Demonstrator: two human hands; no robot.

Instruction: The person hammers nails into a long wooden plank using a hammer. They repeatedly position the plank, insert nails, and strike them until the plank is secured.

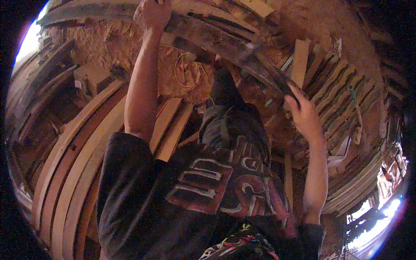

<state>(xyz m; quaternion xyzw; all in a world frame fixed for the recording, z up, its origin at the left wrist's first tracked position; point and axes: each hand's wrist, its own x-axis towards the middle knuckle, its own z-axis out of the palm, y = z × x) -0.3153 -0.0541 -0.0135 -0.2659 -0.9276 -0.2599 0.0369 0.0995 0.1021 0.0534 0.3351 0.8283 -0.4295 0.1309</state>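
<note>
A long dark board (216, 42) spans the upper middle, looking curved in the wide view. My left hand (152, 16) is closed in a fist at the upper edge, beside the board's left part; whatever its fingers hold is hidden. At the board's right end, my right hand (307, 116) grips it between thumb and forefinger, the other fingers curled. Slim dark bars (221, 24) lie along the far side of the board, between my two hands.
Long pale planks (80, 173) lie at the left, and shorter boards (173, 128) beside my left arm. Wavy-edged boards (338, 86) are stacked at the right. Shavings (102, 45) cover the ground, where a pale cord loop (187, 85) lies. A cardboard-like box (93, 80) stands at the left.
</note>
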